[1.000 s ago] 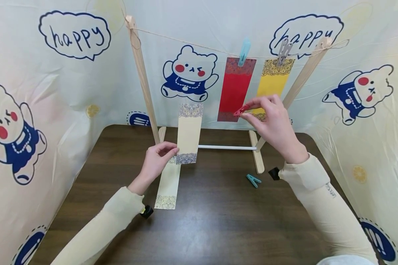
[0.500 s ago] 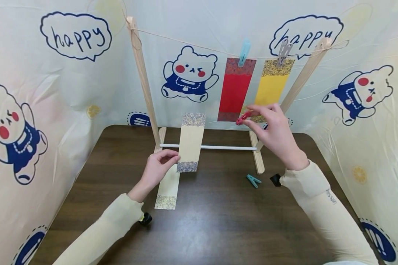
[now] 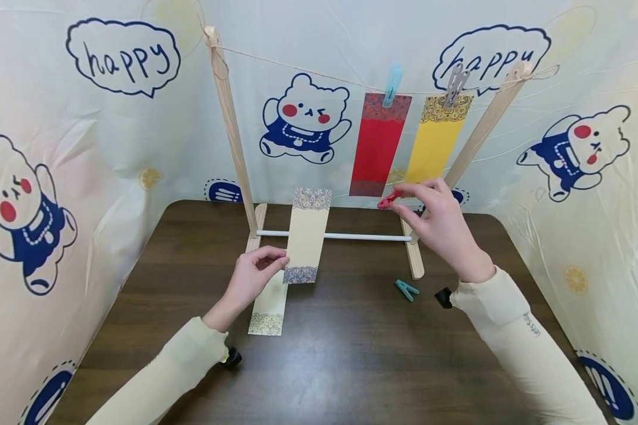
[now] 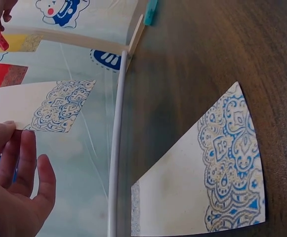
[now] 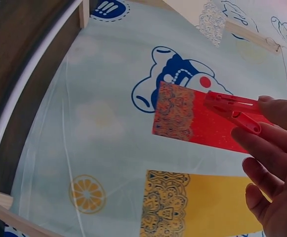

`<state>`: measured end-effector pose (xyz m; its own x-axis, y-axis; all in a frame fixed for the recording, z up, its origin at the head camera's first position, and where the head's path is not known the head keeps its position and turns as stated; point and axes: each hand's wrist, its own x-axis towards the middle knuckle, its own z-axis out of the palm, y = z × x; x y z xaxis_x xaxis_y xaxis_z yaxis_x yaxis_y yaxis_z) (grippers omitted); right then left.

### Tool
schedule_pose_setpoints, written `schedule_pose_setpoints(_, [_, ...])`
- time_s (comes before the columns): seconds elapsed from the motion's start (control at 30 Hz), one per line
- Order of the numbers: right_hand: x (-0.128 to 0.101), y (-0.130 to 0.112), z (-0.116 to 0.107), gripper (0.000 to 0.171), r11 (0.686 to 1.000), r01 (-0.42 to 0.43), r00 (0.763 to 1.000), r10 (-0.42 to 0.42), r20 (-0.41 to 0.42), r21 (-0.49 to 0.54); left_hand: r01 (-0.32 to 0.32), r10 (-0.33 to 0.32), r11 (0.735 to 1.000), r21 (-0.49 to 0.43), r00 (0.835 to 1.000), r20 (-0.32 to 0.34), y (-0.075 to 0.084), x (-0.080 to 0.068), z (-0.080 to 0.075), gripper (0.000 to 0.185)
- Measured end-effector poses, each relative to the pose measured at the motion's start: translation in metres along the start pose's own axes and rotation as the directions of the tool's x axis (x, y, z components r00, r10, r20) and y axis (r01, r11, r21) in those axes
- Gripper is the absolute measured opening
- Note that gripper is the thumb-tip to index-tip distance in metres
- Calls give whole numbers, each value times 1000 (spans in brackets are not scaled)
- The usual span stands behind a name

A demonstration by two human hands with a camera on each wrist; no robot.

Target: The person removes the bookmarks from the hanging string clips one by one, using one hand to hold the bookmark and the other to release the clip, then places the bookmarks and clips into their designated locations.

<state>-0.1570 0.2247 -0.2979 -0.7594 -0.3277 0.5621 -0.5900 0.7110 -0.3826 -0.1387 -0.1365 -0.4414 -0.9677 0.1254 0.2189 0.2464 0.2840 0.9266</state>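
My left hand [image 3: 255, 273] pinches the lower edge of a cream paper strip [image 3: 308, 233] with blue patterned ends and holds it upright in front of the wooden rack [image 3: 228, 118]. The strip [image 4: 39, 106] also shows in the left wrist view, above my left hand's fingers [image 4: 20, 163]. My right hand [image 3: 438, 221] pinches a red clothespin [image 3: 389, 200] below the hanging red strip [image 3: 377, 144]. The right wrist view has the clothespin [image 5: 232, 109] between my fingertips [image 5: 276, 111]. A yellow strip [image 3: 436, 139] hangs beside the red one on the string [image 3: 308, 72].
A second cream strip [image 3: 270, 304] lies flat on the dark wooden table [image 3: 340, 354]. A teal clothespin [image 3: 406, 289] lies near the rack's right foot. A white rod [image 3: 351, 236] joins the rack's feet. Printed plastic sheets [image 3: 58, 177] wall in the table on three sides.
My left hand has lowered the cream strip slightly toward me. My right hand with the red clothespin has dropped a little, down below the hanging red strip.
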Motion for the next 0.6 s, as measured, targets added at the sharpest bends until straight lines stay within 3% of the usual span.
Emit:
schedule_pose_setpoints(0.17, [-7,2,4,39,1000,-25,1000,25,16,3,-5,4,999,-35,1000,-2,1,-3,1,14])
schedule_pose_setpoints(0.6, [-26,10,14,40,999,-38,998,39,40,-27,24,-24,1000,1,1000,6,1,-16,0,14])
